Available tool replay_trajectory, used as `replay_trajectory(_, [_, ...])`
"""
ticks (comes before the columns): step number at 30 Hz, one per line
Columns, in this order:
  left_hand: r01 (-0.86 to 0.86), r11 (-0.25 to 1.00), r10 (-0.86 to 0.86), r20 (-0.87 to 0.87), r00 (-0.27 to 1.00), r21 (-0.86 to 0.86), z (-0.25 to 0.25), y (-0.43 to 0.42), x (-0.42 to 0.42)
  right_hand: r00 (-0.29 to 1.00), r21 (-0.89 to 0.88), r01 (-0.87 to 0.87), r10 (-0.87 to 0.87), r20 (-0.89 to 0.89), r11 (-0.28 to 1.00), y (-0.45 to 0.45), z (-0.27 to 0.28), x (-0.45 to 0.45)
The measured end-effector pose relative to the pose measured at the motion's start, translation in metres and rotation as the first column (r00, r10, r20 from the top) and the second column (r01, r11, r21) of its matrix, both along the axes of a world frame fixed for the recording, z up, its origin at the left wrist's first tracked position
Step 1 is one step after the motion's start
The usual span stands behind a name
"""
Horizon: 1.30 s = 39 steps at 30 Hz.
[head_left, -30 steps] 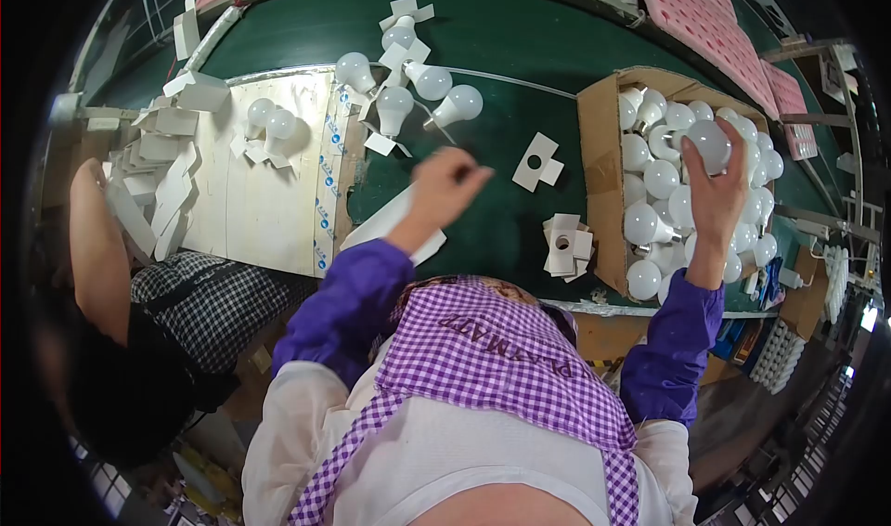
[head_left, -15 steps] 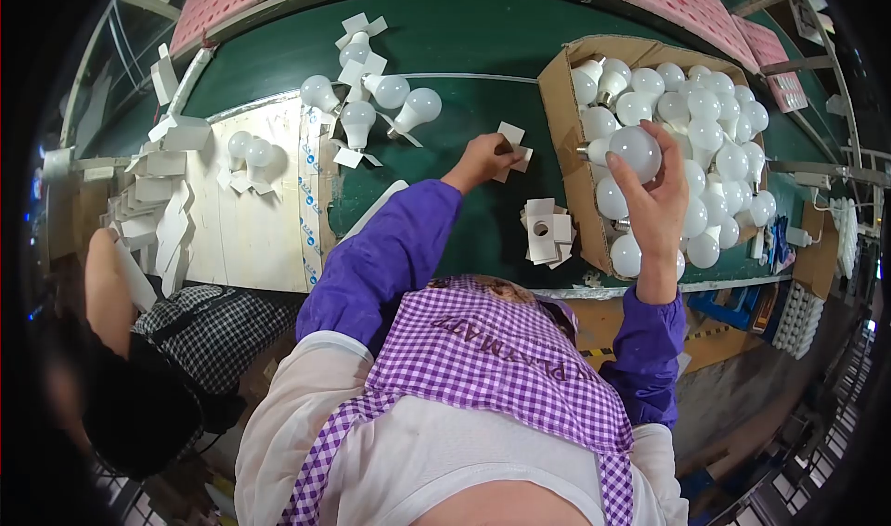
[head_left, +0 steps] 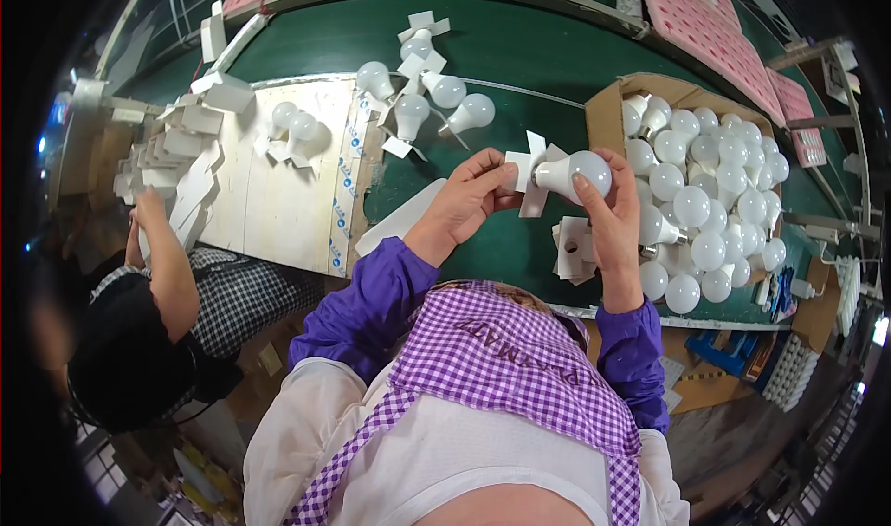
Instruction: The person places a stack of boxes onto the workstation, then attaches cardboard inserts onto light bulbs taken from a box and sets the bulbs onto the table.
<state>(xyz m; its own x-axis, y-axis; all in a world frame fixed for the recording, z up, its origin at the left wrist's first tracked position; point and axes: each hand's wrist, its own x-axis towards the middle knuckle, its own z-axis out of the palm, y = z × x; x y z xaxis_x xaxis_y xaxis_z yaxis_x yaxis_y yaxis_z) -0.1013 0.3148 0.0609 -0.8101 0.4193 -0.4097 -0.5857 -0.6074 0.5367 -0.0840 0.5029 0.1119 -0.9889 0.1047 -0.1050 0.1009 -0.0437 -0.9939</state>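
Over the green table, my left hand [head_left: 471, 199] pinches a white card piece [head_left: 531, 175] with folded flaps. My right hand [head_left: 613, 218] grips a white bulb [head_left: 588, 177] by its round end, its base pointing left against the card; how far the base sits in the hole cannot be told. Just below the bulb lies a small stack of white cards [head_left: 573, 249] with a round hole in the top one. To the right of my right hand stands an open cardboard box [head_left: 608, 117] full of bulbs. Several bulbs with cards [head_left: 411, 116] lie beyond my left hand.
On the left, a pale board [head_left: 269, 192] bears two bulbs in card, beside piled folded cards [head_left: 186, 141]. A co-worker's arm [head_left: 172, 264] reaches to that pile. A flat white sheet [head_left: 401, 217] lies by my left wrist. Pink perforated trays [head_left: 710, 38] are at the back right.
My right hand has brought the bulb left from above the box. My left hand has picked up the loose card from the table, and the two now meet. The co-worker's arm has shifted.
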Motion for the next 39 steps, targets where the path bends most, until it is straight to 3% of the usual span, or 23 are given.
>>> replay_trajectory(5, [-0.14, 0.973, 0.131, 0.06, 0.99, 0.181, -0.012, -0.023, 0.008, 0.994, -0.187, -0.058, 0.075, 0.085, 0.981, -0.021, -0.012, -0.002])
replay_trajectory(8, [-0.195, 0.957, 0.189, -0.048, 0.981, -0.213, -0.016, -0.033, 0.022, 0.973, -0.256, -0.06, 0.114, 0.2, 0.965, -0.045, -0.035, -0.004])
replay_trajectory(11, [-0.318, 0.888, 0.303, -0.098, 0.948, -0.332, -0.035, -0.06, 0.02, 0.923, -0.213, -0.199, 0.255, 0.286, 0.957, -0.068, -0.047, -0.009])
replay_trajectory(13, [-0.441, 0.837, 0.425, -0.121, 0.897, -0.325, -0.044, -0.097, 0.004, 0.949, -0.099, -0.217, 0.234, 0.211, 0.971, -0.08, -0.043, -0.016])
replay_trajectory(15, [-0.69, 0.562, 0.558, -0.407, 0.723, -0.456, -0.027, -0.159, -0.02, 0.963, -0.028, -0.232, 0.234, 0.136, 0.972, -0.079, -0.033, -0.02])
replay_trajectory(16, [-0.78, 0.337, 0.478, -0.618, 0.624, -0.527, -0.082, -0.222, -0.043, 0.963, -0.011, -0.249, 0.249, 0.102, 0.969, -0.071, -0.023, -0.026])
replay_trajectory(17, [-0.807, 0.386, 0.563, -0.579, 0.589, -0.446, -0.058, -0.254, -0.052, 0.965, 0.013, -0.253, 0.252, 0.068, 0.967, -0.063, -0.018, -0.03])
replay_trajectory(19, [-0.899, 0.292, 0.57, -0.694, 0.439, -0.327, -0.091, -0.351, -0.086, 0.993, 0.097, -0.115, 0.117, -0.017, 0.989, -0.036, -0.016, -0.036])
replay_trajectory(20, [-0.864, 0.166, 0.469, -0.733, 0.493, -0.475, -0.086, -0.381, -0.094, 0.997, 0.178, -0.049, 0.057, -0.043, 0.983, -0.021, -0.011, -0.039])
replay_trajectory(21, [-0.873, 0.105, 0.481, -0.744, 0.463, -0.476, -0.106, -0.418, -0.105, 0.997, 0.252, 0.012, 0.007, -0.074, 0.968, -0.007, -0.006, -0.041])
replay_trajectory(23, [-0.745, -0.031, 0.469, -0.668, 0.578, -0.667, -0.154, -0.499, -0.122, 0.98, 0.404, 0.193, -0.16, -0.115, 0.894, 0.022, 0.002, -0.042])
replay_trajectory(25, [-0.792, 0.081, 0.543, -0.639, 0.544, -0.605, -0.176, -0.521, -0.124, 0.967, 0.599, 0.254, -0.202, -0.155, 0.759, 0.067, 0.004, -0.047])
replay_trajectory(27, [-0.669, 0.166, 0.637, -0.439, 0.634, -0.725, -0.208, -0.559, -0.12, 0.969, 0.805, 0.223, -0.218, -0.12, 0.55, 0.086, 0.014, -0.052])
replay_trajectory(29, [-0.615, 0.235, 0.616, -0.375, 0.693, -0.753, -0.213, -0.564, -0.111, 0.986, 0.92, 0.121, -0.152, -0.068, 0.373, 0.099, 0.016, -0.06])
replay_trajectory(30, [-0.545, 0.175, 0.526, -0.391, 0.756, -0.82, -0.25, -0.615, -0.112, 0.997, 0.949, 0.048, -0.079, -0.025, 0.31, 0.104, 0.013, -0.064])
replay_trajectory(31, [-0.471, -0.026, 0.515, -0.415, 0.75, -0.882, -0.227, -0.595, -0.112, 1.0, 0.97, -0.02, -0.008, 0.023, 0.242, 0.105, 0.014, -0.068])
replay_trajectory(32, [-0.344, -0.411, 0.428, -0.512, 0.745, -0.844, -0.204, -0.568, -0.113, 0.995, 0.969, -0.076, 0.084, 0.058, 0.234, 0.105, 0.015, -0.072])
replay_trajectory(33, [-0.2, -0.734, 0.321, -0.591, 0.74, -0.649, -0.168, -0.521, -0.114, 0.98, 0.964, -0.152, 0.163, 0.117, 0.219, 0.106, 0.012, -0.076])
replay_trajectory(34, [-0.205, -0.877, 0.188, -0.703, 0.686, -0.434, -0.126, -0.462, -0.115, 0.955, 0.953, -0.227, 0.24, 0.177, 0.201, 0.108, 0.006, -0.081])
replay_trajectory(35, [-0.34, -0.885, 0.06, -0.802, 0.595, -0.319, -0.091, -0.405, -0.117, 0.92, 0.937, -0.299, 0.314, 0.233, 0.179, 0.111, -0.001, -0.085])
replay_trajectory(36, [-0.545, -0.771, 0.005, -0.86, 0.51, -0.328, -0.065, -0.349, -0.116, 0.907, 0.94, -0.328, 0.309, 0.286, 0.093, 0.116, -0.013, -0.09])
replay_trajectory(38, [-0.822, -0.216, 0.11, -0.85, 0.516, -0.527, -0.05, -0.25, -0.106, 0.877, 0.923, -0.376, 0.291, 0.383, -0.082, 0.125, -0.037, -0.098])
replay_trajectory(39, [-0.757, 0.064, 0.102, -0.75, 0.653, -0.65, -0.046, -0.186, -0.093, 0.87, 0.917, -0.39, 0.292, 0.398, -0.088, 0.124, -0.037, -0.101])
